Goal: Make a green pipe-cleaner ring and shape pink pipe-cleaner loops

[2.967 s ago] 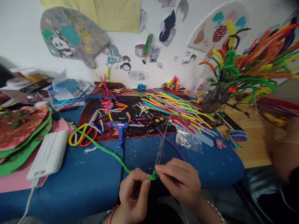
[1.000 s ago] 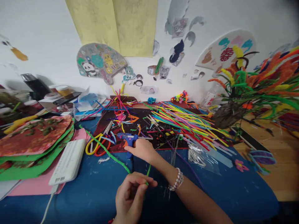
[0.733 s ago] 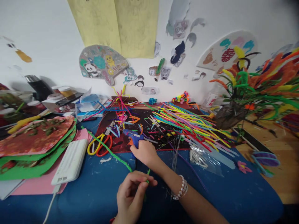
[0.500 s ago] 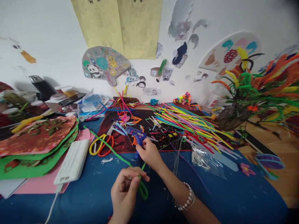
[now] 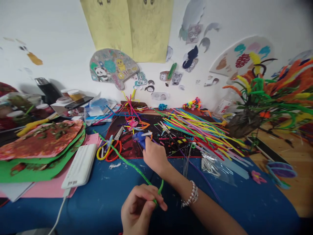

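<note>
My right hand (image 5: 154, 156) is wrapped round the handle of a blue glue gun (image 5: 140, 137), lifted just above the dark craft mat (image 5: 129, 150). Near the bottom edge my left hand (image 5: 140, 209) pinches the looped end of a long green pipe cleaner (image 5: 127, 163) that runs off to the upper left across the blue table cover (image 5: 97, 202). Thin wires (image 5: 187, 160) lie just right of my right wrist.
A heap of coloured pipe cleaners (image 5: 195, 127) covers the mat's right side. Scissors with yellow and red handles (image 5: 109, 151) lie left of the gun. A white power strip (image 5: 79, 166), stacked paper shapes (image 5: 41, 143) and a pipe-cleaner bouquet (image 5: 264, 94) flank the work area.
My right hand let go of the green pipe cleaner, reached forward to the glue gun, gripped it and lifted it off the mat. My left hand kept hold of the green loop.
</note>
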The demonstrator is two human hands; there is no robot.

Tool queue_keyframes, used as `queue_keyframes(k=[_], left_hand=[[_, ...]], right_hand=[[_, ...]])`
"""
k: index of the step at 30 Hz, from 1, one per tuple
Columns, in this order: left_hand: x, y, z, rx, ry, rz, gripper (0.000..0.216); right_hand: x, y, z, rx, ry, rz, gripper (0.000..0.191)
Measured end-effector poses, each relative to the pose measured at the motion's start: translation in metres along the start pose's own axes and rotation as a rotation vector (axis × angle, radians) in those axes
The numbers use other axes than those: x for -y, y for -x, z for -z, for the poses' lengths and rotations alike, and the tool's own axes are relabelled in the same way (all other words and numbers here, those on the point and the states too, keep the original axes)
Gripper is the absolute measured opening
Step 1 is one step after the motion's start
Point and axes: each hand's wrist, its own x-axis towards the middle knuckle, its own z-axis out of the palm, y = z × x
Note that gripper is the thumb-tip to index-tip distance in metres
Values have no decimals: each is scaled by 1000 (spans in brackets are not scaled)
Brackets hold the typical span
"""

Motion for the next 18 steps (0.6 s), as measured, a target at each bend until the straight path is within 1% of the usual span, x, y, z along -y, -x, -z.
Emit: queue_keyframes(k=[4, 6, 8, 11, 14, 16, 18], left_hand=[[-3, 1, 0, 39, 13, 0, 5], [-4, 0, 0, 14, 12, 11, 5], [-4, -3, 0, -38, 17, 34, 6], [-1, -9, 0, -122, 42, 97, 7], [1, -18, 2, -189, 53, 180, 11], [0, -25, 4, -237, 45, 184, 11], [-3, -31, 8, -282, 20, 152, 10]], right_hand=[[-1, 2, 7, -79, -56, -77, 30], [-5, 6, 14, -104, -141, -98, 32], [-12, 13, 22, -126, -265, -119, 29], [-27, 31, 36, -155, -476, -160, 30], [-45, 56, 50, -156, -696, -183, 32], [-56, 72, 57, -163, -994, -227, 32], [-66, 85, 62, -170, -1210, -246, 29]])
